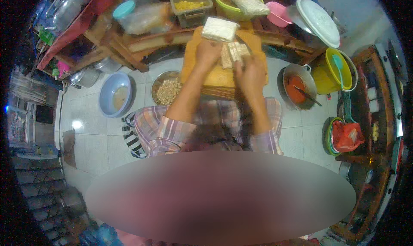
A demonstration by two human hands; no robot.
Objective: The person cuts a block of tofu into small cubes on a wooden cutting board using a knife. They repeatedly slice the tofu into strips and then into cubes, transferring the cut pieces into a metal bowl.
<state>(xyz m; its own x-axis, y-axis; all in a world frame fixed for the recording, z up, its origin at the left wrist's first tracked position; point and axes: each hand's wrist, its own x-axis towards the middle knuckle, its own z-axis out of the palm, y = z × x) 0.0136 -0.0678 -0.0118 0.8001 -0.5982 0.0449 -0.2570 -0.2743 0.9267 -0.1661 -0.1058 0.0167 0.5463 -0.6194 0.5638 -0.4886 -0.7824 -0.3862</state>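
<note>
A yellow cutting board (216, 80) lies before me, across my lap and the wooden bench's edge. On it are cut pieces of what looks like tempeh (238, 51), some in lines, with a whole pale block (220, 29) behind them. My left hand (209, 54) is at the left of the cut pieces, its fingers curled near the block; whether it holds anything is unclear. My right hand (250, 73) is bent around the right side of the pieces, its fingertips touching them. A dark knife blade (242, 41) shows just beyond the right hand; its handle is hidden.
Left of the board stand a metal bowl of small cubes (168, 90) and a blue basin (115, 95). To the right are a pot with red sauce (297, 88) and a yellow bucket (335, 71). Tubs and a green basin (240, 15) line the wooden bench (155, 45).
</note>
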